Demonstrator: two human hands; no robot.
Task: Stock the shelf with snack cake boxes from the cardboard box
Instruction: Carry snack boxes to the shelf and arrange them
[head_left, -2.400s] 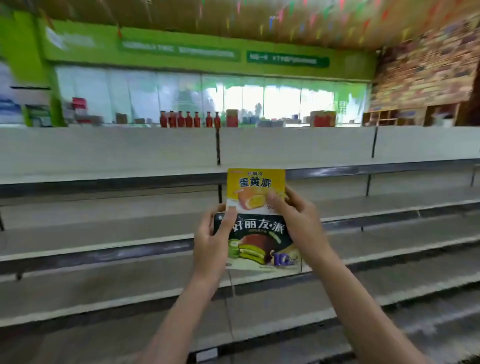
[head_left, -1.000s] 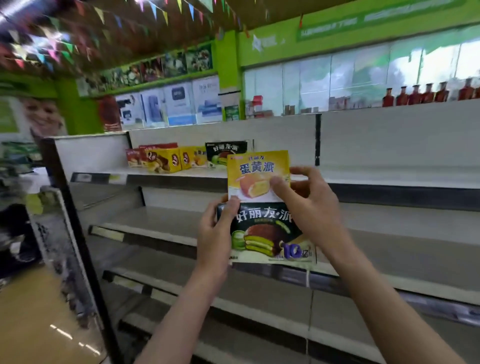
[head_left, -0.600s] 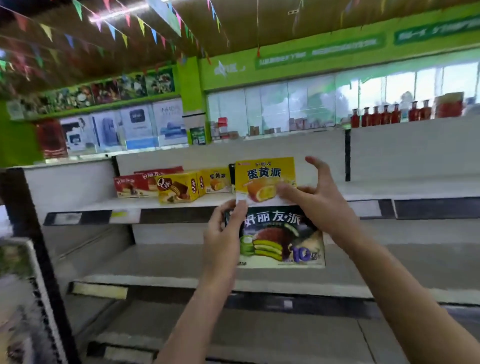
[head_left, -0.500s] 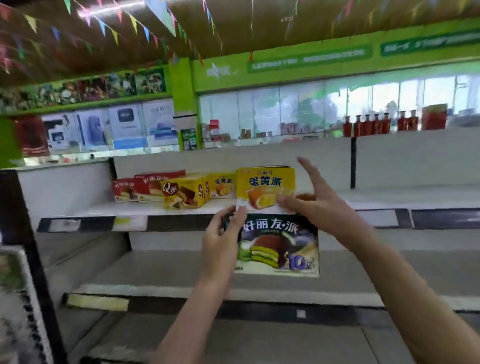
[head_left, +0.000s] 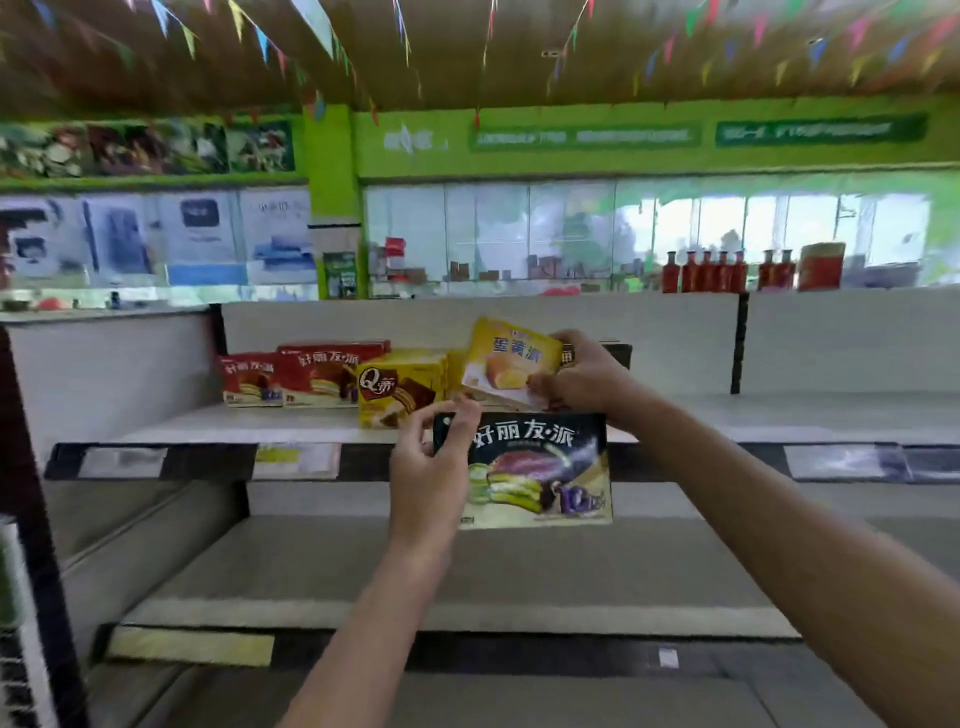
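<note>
Right hand (head_left: 582, 376) grips the yellow box (head_left: 511, 358) by its right edge, fingers curled round it, box tilted over the top shelf (head_left: 234, 423). Lower right corner of that box is hidden behind the hand. Left hand (head_left: 428, 467) pinches the dark box (head_left: 540, 467) at its upper left corner, held upright just below the shelf edge. Shelf row: two red boxes (head_left: 291, 376), then a yellow Q box (head_left: 400, 389). Another box behind the right hand is mostly hidden. Cardboard box is out of frame. Price tags are blurred.
</note>
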